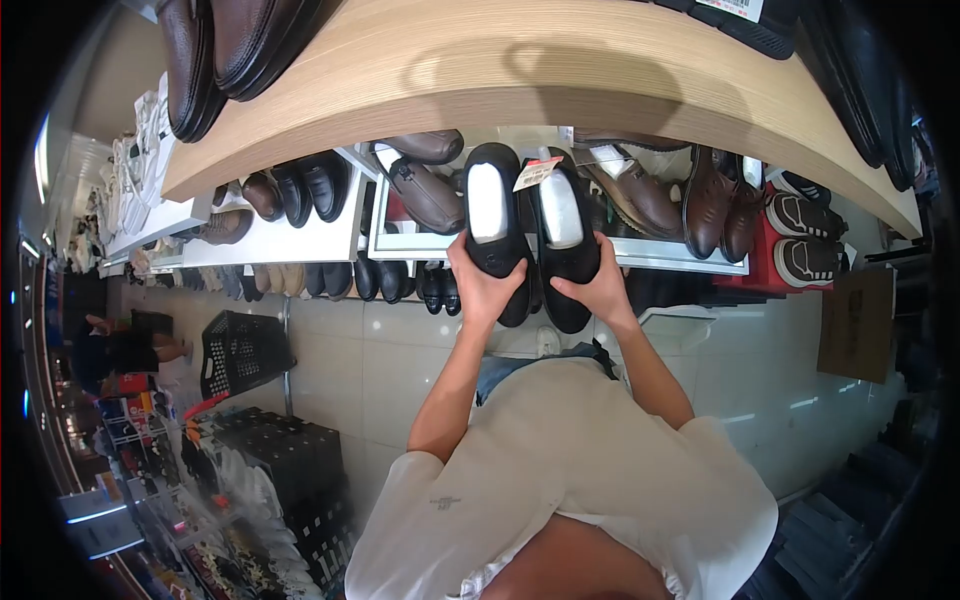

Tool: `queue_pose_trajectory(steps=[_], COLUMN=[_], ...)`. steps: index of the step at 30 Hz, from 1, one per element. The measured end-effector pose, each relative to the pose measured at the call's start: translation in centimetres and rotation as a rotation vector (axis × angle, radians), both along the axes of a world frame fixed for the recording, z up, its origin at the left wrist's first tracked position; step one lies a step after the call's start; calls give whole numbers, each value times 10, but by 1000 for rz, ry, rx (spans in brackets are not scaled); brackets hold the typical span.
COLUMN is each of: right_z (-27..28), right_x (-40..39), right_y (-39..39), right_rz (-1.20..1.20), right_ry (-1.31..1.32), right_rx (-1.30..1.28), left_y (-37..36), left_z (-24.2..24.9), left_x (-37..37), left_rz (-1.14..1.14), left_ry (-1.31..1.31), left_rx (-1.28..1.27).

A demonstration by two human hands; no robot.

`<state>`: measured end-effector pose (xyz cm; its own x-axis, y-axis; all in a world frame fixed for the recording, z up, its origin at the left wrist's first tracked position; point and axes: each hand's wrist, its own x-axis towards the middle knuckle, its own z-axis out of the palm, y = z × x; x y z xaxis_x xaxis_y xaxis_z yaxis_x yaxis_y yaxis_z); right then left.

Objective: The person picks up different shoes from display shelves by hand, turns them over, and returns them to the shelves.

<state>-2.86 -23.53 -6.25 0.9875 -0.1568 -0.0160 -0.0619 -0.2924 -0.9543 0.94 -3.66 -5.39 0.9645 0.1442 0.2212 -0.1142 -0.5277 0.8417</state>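
Observation:
A pair of black shoes is held up side by side in front of the shelves, white stuffing showing in their openings. My left hand [487,282] is closed around the left black shoe [505,250], thumb across its toe part. Around the right black shoe [568,285] my right hand [597,287] is closed in the same way. Between the two shoes, near their heels, hangs a white and red price tag [538,173]. The undersides of both shoes are hidden from me.
A wooden shelf [450,100] with shoes on it juts out above. Below stand brown shoes [705,200] on a white-framed shelf [660,254], and sneakers [805,255] to the right. A black shopping basket [243,350] is at the left, with a person [125,350] beyond it.

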Motion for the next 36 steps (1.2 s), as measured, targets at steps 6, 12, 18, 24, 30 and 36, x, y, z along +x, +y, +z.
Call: queue_pose_trajectory(steps=[6, 12, 18, 24, 30, 36], right_z=[0, 0, 8, 9, 5, 19], right_x=[-33, -40, -41, -44, -47, -40], right_y=[-1, -2, -3, -9, -22, -22], right_rz=[171, 257, 317, 258, 149, 247], right_ry=[252, 285, 182, 112, -111, -193], right_rx=[771, 886, 790, 531, 55, 281], left_y=[40, 28, 36, 42, 41, 46], left_z=[-7, 6, -26, -21, -9, 11], left_x=[-36, -55, -58, -71, -82, -64], left_rz=[-162, -287, -371, -429, -533, -542], left_ry=[338, 588, 490, 464, 109, -248], left_rx=[-715, -1203, -1250, -1187, -297, 467])
